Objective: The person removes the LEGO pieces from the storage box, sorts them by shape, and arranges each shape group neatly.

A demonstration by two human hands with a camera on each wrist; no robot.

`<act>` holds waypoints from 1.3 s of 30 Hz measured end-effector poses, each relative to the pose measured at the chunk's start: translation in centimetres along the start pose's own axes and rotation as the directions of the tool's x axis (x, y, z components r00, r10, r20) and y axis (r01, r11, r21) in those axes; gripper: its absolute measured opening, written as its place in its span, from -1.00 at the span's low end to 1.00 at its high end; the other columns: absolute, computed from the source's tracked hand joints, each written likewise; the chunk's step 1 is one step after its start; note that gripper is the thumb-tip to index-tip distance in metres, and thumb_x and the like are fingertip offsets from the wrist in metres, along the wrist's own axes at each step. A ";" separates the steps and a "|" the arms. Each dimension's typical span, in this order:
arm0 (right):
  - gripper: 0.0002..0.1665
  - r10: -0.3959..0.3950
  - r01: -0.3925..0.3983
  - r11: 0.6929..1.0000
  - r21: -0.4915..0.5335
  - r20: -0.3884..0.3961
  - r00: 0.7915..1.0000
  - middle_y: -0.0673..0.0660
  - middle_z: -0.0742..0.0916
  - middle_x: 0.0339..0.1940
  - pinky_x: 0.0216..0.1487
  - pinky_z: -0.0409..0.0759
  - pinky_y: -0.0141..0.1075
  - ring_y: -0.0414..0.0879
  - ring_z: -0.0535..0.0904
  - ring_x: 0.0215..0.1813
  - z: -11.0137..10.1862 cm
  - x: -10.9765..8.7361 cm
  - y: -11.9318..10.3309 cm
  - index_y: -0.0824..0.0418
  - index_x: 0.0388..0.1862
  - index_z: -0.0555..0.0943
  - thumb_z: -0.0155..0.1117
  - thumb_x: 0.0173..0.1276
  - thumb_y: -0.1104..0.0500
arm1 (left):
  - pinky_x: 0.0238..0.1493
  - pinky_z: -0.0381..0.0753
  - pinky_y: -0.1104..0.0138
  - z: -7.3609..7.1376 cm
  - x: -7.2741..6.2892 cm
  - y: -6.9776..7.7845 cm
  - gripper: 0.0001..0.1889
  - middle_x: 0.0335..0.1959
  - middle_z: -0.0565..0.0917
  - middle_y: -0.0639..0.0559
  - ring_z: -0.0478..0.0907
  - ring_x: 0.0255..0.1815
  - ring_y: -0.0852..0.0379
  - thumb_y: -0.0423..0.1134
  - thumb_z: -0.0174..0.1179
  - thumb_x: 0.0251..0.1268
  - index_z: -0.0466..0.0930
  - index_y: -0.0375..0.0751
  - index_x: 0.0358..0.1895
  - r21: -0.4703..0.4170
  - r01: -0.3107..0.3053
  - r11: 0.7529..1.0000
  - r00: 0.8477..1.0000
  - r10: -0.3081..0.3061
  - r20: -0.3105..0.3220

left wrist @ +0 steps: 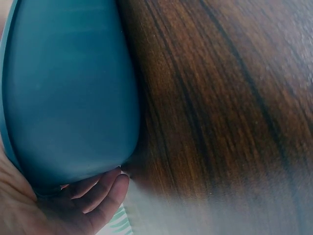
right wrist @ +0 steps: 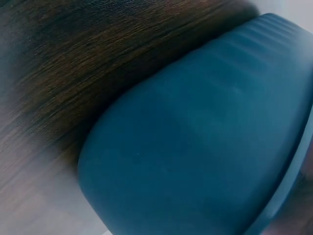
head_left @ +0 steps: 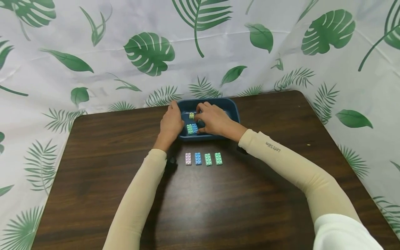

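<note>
A dark blue plastic bin point(head_left: 232, 110) stands at the far edge of the table. My left hand point(head_left: 171, 122) grips its left end; in the left wrist view, the fingers point(left wrist: 105, 196) curl against the end wall. My right hand point(head_left: 214, 118) reaches down inside the bin with bent fingers, thumb and fingertips apart. Whether it pinches a brick is hidden. Beside those fingertips lie a yellow-green toy brick point(head_left: 191, 115), a green brick point(head_left: 189, 129) and a blue brick point(head_left: 194, 128). The right wrist view shows only the bin's outer wall point(right wrist: 186, 137) and tabletop.
In front of the bin, a row of studded bricks lies on the brown wooden table point(head_left: 200, 201): a pink brick point(head_left: 188, 159), a blue brick point(head_left: 198, 158), a green brick point(head_left: 208, 159) and another green brick point(head_left: 218, 158). A leaf-print cloth point(head_left: 150, 53) hangs behind.
</note>
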State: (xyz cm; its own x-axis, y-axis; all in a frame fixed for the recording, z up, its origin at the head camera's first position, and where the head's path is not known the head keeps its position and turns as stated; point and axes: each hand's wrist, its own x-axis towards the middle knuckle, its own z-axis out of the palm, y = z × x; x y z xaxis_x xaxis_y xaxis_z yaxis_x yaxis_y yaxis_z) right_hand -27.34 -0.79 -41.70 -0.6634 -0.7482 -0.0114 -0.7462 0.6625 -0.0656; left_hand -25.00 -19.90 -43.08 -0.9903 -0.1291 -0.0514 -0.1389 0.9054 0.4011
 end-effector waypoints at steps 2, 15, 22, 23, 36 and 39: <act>-0.48 -0.001 0.001 1.000 0.004 -0.003 1.000 0.13 0.56 0.37 0.20 0.57 -0.04 0.09 0.46 0.30 0.1 0.0 0.0 -0.06 0.16 0.77 0.53 0.32 -0.25 | 0.01 0.72 -0.15 0.0 -0.1 0.1 -0.28 0.41 0.47 -0.36 0.69 0.11 -0.33 -0.34 0.24 0.45 0.08 -0.32 0.55 0.000 -0.001 1.000 1.000 0.001 -0.001; -0.53 -0.010 0.013 0.999 0.031 -0.078 0.997 0.11 0.59 0.31 0.15 0.58 -0.05 0.07 0.48 0.23 -0.4 -0.6 0.5 -0.08 0.10 0.78 0.56 0.30 -0.23 | 0.08 0.71 -0.16 -0.1 -0.4 0.1 -0.26 0.40 0.47 -0.37 0.66 0.18 -0.33 -0.36 0.28 0.42 0.09 -0.32 0.55 -0.003 0.004 1.000 1.000 -0.004 -0.014; -0.51 0.028 -0.015 0.997 0.078 -0.160 0.987 0.11 0.61 0.23 0.12 0.58 -0.05 0.06 0.51 0.17 -1.8 -2.9 0.9 0.03 0.09 0.74 0.55 0.33 -0.20 | 0.08 0.72 -0.15 -0.2 -0.5 0.3 -0.27 0.39 0.48 -0.37 0.68 0.16 -0.33 -0.37 0.28 0.42 0.10 -0.33 0.53 -0.003 0.005 1.000 1.000 -0.005 -0.013; -0.50 0.031 -0.017 0.996 0.082 -0.173 0.984 0.11 0.62 0.22 0.12 0.58 -0.04 0.07 0.52 0.16 -1.9 -3.4 1.0 0.06 0.09 0.73 0.54 0.34 -0.20 | 0.09 0.72 -0.15 -0.2 -0.5 0.3 -0.27 0.39 0.48 -0.37 0.68 0.16 -0.33 -0.36 0.28 0.42 0.10 -0.33 0.53 -0.001 0.005 1.000 1.000 -0.005 -0.013; -0.50 -0.008 0.041 0.995 0.090 -0.341 0.940 0.15 0.66 0.22 0.24 0.61 0.00 0.08 0.55 0.22 -2.4 -9.8 1.6 0.16 0.03 0.66 0.54 0.30 -0.13 | 0.14 0.71 -0.12 0.0 -0.4 0.3 -0.25 0.43 0.46 -0.36 0.67 0.22 -0.30 -0.34 0.29 0.44 0.08 -0.31 0.56 0.004 0.013 1.000 1.000 -0.013 -0.021; -0.50 -0.037 0.069 0.995 0.075 -0.362 0.932 0.15 0.67 0.19 0.22 0.62 0.01 0.07 0.57 0.20 -2.4 -11.3 1.5 0.16 0.01 0.65 0.56 0.27 -0.12 | 0.14 0.72 -0.12 0.1 -0.3 0.3 -0.25 0.43 0.46 -0.35 0.67 0.22 -0.29 -0.33 0.30 0.44 0.09 -0.31 0.56 0.005 0.016 1.000 1.000 -0.016 -0.024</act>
State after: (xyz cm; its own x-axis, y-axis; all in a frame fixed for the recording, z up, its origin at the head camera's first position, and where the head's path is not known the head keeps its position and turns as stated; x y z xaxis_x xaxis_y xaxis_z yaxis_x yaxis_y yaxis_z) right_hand -21.10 8.73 -39.29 -0.6104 -0.7092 0.3528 -0.7839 0.6047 -0.1409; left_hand -24.72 -19.54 -43.03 -0.9876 -0.1529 -0.0358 -0.1544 0.9052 0.3960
